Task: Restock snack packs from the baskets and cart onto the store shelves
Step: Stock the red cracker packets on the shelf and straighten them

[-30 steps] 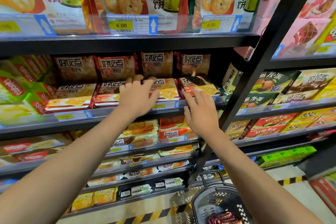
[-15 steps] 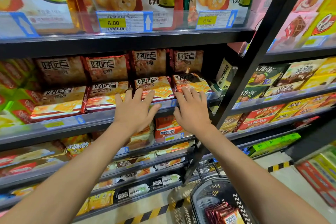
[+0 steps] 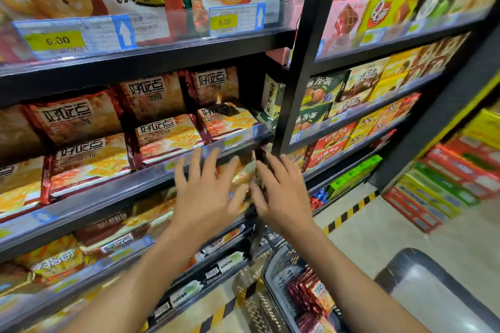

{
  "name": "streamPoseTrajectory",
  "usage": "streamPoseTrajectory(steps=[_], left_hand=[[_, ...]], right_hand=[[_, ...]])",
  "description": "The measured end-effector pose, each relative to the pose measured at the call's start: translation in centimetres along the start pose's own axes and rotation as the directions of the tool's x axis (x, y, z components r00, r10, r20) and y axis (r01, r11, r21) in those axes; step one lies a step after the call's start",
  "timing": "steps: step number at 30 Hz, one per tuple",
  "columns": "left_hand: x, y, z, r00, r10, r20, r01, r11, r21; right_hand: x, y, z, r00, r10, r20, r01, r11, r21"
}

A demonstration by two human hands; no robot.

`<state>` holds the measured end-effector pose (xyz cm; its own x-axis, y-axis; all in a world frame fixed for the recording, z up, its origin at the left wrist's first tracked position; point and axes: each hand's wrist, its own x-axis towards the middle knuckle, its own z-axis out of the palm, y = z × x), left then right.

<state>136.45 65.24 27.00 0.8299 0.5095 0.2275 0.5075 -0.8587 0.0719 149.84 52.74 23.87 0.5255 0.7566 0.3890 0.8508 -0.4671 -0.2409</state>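
Black metal shelving [image 3: 140, 59] fills the wall, its tiers lined with red-and-orange cracker packs [image 3: 167, 135] stacked two rows deep behind clear plastic lips carrying blue-and-yellow price tags [image 3: 75, 36]. Both of the person's bare arms reach forward at the level just under that cracker tier. The left hand [image 3: 205, 192] is spread, its fingers [image 3: 193, 163] wide and straight, tips near the shelf's front edge, holding nothing. The right hand [image 3: 282, 192] sits just beside it, fingers likewise extended and loosely fanned, thumb turned toward the left hand. Between the two hands a blurred orange-yellow snack pack [image 3: 243, 176] shows on the tier below; motion blur makes it impossible to tell whether either hand touches it. A black vertical upright post [image 3: 300, 67] rises just right of the hands, dividing this bay from the next, where green and yellow biscuit boxes [image 3: 324, 94] stand. Down on the floor, a dark wire shopping basket [image 3: 273, 276] sits near the shelf foot, holding red foil snack packs [image 3: 311, 295] standing on edge. A grey rounded cart edge [image 3: 422, 257] shows at the lower right.
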Motion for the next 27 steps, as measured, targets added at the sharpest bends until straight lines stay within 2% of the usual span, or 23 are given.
streamPoseTrajectory(steps=[3,8,11,18,22,27], left_hand=[[-0.8,2.8,1.9,0.993,0.113,-0.022,-0.113,0.994,0.001],[-1.6,8.0,4.7,0.978,0.185,0.095,-0.182,0.983,-0.032],[-2.4,11.4,6.5,0.958,0.237,0.161,-0.230,0.971,-0.060],[-5.5,19.8,11.2,0.907,0.315,0.280,-0.287,0.948,-0.135],[-8.1,23.8,14.7,0.880,0.340,0.333,-0.314,0.940,-0.132],[-11.3,26.7,19.4,0.804,0.368,0.467,-0.376,0.923,-0.079]], right_hand=[[-4.0,2.9,-1.1,0.997,0.071,0.042,-0.068,0.995,-0.074],[-10.4,7.5,-3.0,0.966,0.244,0.085,-0.228,0.960,-0.162],[-14.0,9.8,-3.7,0.938,0.333,0.100,-0.316,0.936,-0.153],[-23.0,14.7,-4.6,0.853,0.511,0.106,-0.495,0.857,-0.147],[-28.6,17.1,-3.8,0.798,0.580,0.165,-0.559,0.814,-0.156],[-35.0,18.7,-1.9,0.713,0.649,0.265,-0.631,0.759,-0.160]])
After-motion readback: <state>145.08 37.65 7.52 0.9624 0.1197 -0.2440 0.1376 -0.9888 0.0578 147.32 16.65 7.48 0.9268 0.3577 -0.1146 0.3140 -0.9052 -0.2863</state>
